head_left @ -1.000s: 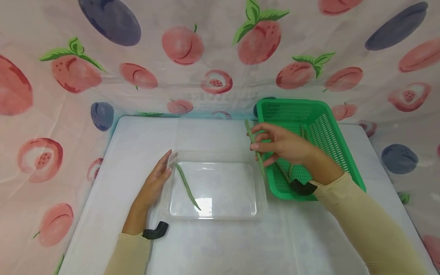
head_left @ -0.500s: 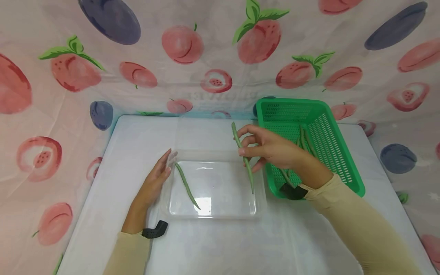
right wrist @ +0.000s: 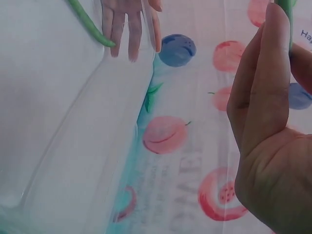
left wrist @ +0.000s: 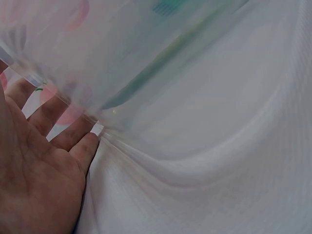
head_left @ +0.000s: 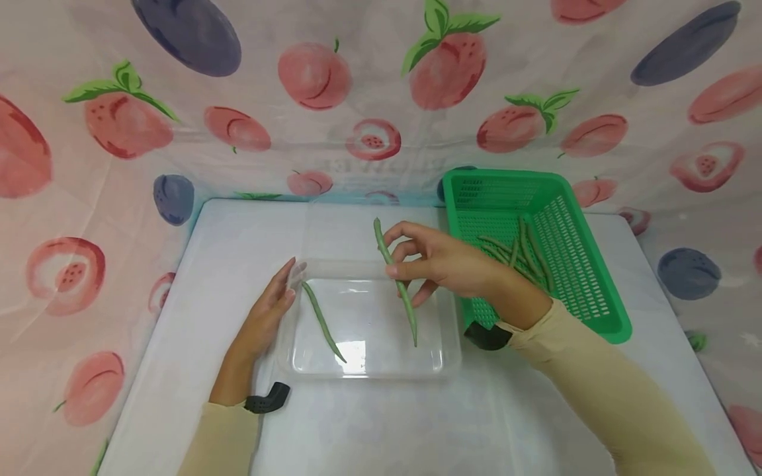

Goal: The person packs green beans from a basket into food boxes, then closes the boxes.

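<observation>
My right hand (head_left: 437, 264) pinches a long green bean (head_left: 409, 314) between thumb and fingertips, above the right half of a clear plastic container (head_left: 381, 370). The bean slants, its lower end toward me. Another green bean (head_left: 323, 320) lies in the container on the left; the right wrist view shows the end of this bean (right wrist: 85, 19). My left hand (head_left: 268, 317) rests against the container's left wall with its fingers extended. In the left wrist view, the fingers of the left hand (left wrist: 44, 146) touch the container's rim.
A green perforated basket (head_left: 586, 258) stands right of the container, with several green beans (head_left: 526, 254) in it. Both sit on a white-covered table (head_left: 381, 423). A fruit-printed sheet (head_left: 381, 73) hangs behind and at the sides.
My right hand has moved left with the green bean, from the basket's left edge to over the container. My left hand stays in place at the container's wall.
</observation>
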A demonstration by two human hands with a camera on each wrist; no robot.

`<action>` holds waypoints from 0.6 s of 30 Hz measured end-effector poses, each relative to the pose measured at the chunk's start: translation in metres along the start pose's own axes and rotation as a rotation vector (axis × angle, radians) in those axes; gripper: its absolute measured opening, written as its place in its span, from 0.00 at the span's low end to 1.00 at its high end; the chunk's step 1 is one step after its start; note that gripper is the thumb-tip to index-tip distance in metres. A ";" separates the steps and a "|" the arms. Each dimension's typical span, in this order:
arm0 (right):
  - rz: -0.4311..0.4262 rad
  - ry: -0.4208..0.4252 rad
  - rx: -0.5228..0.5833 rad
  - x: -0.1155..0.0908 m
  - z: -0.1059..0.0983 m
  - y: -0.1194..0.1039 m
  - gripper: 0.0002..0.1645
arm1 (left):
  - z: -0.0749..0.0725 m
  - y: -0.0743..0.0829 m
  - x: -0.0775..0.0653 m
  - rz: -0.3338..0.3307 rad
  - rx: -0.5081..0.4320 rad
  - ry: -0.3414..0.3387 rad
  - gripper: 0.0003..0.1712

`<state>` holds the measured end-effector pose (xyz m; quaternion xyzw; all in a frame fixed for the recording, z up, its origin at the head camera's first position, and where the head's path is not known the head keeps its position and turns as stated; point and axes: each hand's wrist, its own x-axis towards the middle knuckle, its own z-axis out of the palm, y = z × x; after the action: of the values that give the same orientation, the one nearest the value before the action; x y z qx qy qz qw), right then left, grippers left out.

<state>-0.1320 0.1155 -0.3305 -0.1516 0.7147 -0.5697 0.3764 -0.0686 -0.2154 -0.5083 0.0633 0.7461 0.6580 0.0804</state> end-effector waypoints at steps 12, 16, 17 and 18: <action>0.008 -0.037 -0.014 0.019 0.017 -0.005 0.25 | 0.000 0.001 0.000 0.000 0.007 0.001 0.35; -0.001 -0.047 -0.013 0.025 0.021 -0.005 0.24 | 0.000 0.000 0.001 0.001 0.017 0.004 0.35; -0.003 -0.050 -0.012 0.027 0.022 -0.005 0.24 | 0.000 0.000 0.001 0.001 0.017 0.004 0.35; -0.004 -0.052 -0.013 0.028 0.022 -0.005 0.24 | 0.000 0.000 0.001 0.001 0.019 0.004 0.36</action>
<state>-0.1360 0.0803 -0.3377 -0.1703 0.7082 -0.5615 0.3925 -0.0695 -0.2155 -0.5087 0.0630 0.7523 0.6512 0.0780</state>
